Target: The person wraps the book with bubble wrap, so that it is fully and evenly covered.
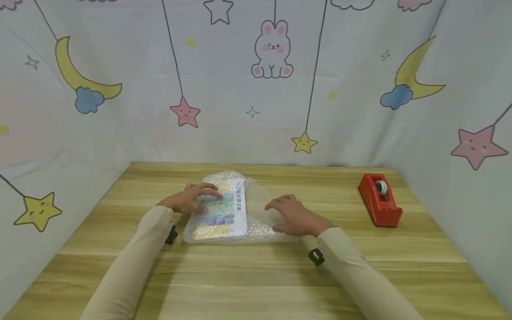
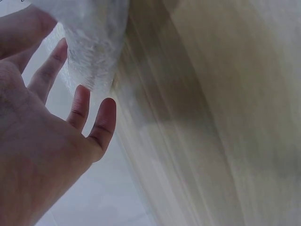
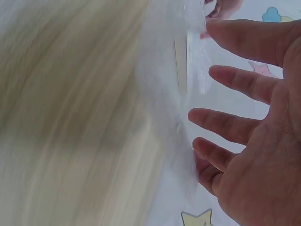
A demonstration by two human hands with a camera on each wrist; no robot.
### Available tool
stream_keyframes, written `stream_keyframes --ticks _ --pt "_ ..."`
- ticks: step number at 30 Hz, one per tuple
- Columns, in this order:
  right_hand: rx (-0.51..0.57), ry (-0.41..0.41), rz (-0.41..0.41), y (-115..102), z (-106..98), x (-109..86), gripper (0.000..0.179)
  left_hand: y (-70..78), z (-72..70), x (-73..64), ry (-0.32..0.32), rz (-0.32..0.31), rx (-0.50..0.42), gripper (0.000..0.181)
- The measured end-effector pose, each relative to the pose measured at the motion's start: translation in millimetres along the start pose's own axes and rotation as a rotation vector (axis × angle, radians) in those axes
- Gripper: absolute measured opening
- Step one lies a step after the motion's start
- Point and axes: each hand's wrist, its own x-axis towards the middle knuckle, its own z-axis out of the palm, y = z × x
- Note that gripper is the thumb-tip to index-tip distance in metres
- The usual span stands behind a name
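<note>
A book (image 1: 224, 209) with a coloured cover and a white strip of printed characters lies inside bubble wrap (image 1: 260, 224) on the table. My left hand (image 1: 191, 198) is at the left side of the package, fingers spread over the cover. In the left wrist view, the left hand (image 2: 51, 127) has its palm in sight and its fingertips close by the wrap's edge. Over the loose right part of the wrap is my right hand (image 1: 295, 216), fingers spread and slightly bent. The right wrist view shows the right hand (image 3: 254, 113) with fingertips right at the wrap.
A red tape dispenser (image 1: 380, 200) with a roll of tape stands at the right of the wooden table (image 1: 240, 280). White curtains (image 1: 224, 142) printed with stars, moons and a rabbit enclose the back and sides.
</note>
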Motion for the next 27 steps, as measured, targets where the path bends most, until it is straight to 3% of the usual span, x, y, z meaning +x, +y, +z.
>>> stream_keyframes --ticks 8,19,27 --pt "-0.013 0.006 -0.02 24 -6 -13.7 0.04 1.2 0.7 -0.2 -0.013 -0.032 -0.02 0.047" --pt "0.18 -0.005 -0.049 57 -10 -40.5 0.031 0.6 2.3 -2.0 0.007 -0.013 -0.019 0.045" --pt "0.225 0.044 -0.07 68 -6 -48.4 0.033 -1.6 2.5 -0.8 0.012 -0.001 -0.02 0.045"
